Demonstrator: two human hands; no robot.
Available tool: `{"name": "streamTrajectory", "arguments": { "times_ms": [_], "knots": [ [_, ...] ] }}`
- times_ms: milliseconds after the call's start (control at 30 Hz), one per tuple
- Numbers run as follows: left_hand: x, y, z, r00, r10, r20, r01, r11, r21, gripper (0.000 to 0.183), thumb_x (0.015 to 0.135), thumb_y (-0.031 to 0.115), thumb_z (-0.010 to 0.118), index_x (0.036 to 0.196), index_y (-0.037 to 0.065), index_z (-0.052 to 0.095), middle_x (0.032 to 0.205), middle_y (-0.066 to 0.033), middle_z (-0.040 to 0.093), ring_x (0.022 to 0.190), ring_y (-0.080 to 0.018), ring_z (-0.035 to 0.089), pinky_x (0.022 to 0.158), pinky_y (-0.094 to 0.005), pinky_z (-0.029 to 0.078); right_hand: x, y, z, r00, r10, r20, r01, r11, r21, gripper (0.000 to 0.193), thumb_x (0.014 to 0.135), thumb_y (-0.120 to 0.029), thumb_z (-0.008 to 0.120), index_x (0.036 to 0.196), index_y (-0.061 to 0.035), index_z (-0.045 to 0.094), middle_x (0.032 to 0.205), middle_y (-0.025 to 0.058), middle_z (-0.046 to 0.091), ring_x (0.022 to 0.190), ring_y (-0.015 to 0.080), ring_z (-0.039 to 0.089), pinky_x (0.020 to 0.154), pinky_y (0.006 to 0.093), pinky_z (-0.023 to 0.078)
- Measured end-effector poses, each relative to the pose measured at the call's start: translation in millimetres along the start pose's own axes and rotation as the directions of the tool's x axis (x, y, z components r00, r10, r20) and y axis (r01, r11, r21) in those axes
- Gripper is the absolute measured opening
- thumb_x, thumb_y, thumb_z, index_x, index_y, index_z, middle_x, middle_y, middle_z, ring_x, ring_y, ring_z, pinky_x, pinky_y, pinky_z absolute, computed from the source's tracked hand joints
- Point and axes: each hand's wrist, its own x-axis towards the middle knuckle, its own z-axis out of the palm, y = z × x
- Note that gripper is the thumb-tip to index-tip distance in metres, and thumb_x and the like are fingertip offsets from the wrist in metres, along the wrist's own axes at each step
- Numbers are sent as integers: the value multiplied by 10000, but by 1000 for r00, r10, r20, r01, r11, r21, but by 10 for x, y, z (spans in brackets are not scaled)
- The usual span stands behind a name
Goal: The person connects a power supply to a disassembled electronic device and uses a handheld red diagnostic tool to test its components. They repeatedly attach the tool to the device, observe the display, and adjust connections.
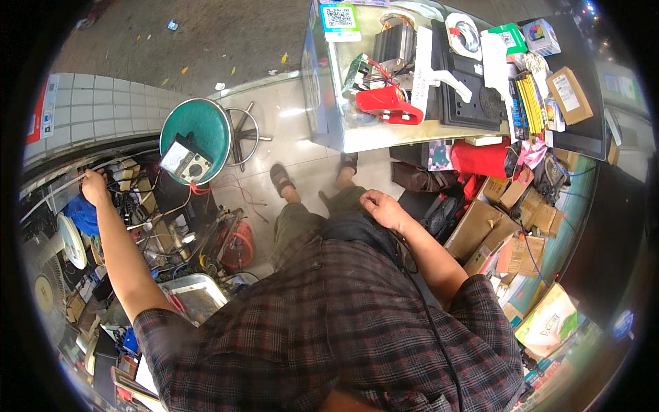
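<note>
My left hand [94, 187] reaches out to the crowded bench on the left, its fingers closed at the end of a pale thin strip [55, 194]. What they grip there is too small to make out. Just below that hand lies a blue plastic bag [82, 215], with dark cables [128, 206] beside it. In front of my right thigh, my right hand [382, 209] has its fingers curled together against my dark green trousers [345, 199]; whatever may be between them is hidden.
An analog multimeter [185, 161] rests on a green round stool [213, 123], its red leads hanging down. Ahead stands a glass counter [364, 143] loaded with a red part [390, 105] and boxes. Cardboard boxes [480, 223] pile up at right; a red basket [238, 246] sits at left.
</note>
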Motion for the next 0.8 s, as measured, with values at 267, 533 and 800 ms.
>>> {"name": "streamTrajectory", "arguments": {
  "times_ms": [267, 533, 800],
  "knots": [
    [-864, 550, -233, 915, 372, -156, -319, 903, 288, 516, 1109, 414, 524, 980, -23, 767, 894, -189, 788, 787, -273, 793, 710, -379, 612, 16, -22, 77, 998, -38, 48, 43, 991, -123, 335, 1043, -316, 620, 1209, -45, 724, 1190, 214, 733, 1123, 411, 696, 1004, 439, 545],
    [-2253, 1905, -250, 882, 464, -87, -377, 582, -720, 374, 1172, 275, 482, 1275, -79, 548, 1201, -298, 716, 1112, -380, 751, 932, -441, 648, 186, -495, -66, 988, -94, 119, 105, 991, -86, 322, 1046, -298, 631, 1190, -24, 719, 1192, 229, 717, 1153, 406, 686, 1002, 455, 539],
    [-2772, 3236, -936, 646, 638, -420, -703, 282, -653, 450, 1185, 281, 270, 1183, -101, 508, 1058, -357, 716, 997, -488, 761, 756, -472, 694, 468, -2008, -184, 845, -519, 127, 531, 844, -81, 288, 1038, -251, 643, 1203, -19, 686, 1168, 198, 691, 1124, 406, 679, 980, 451, 544]
  ]
}}
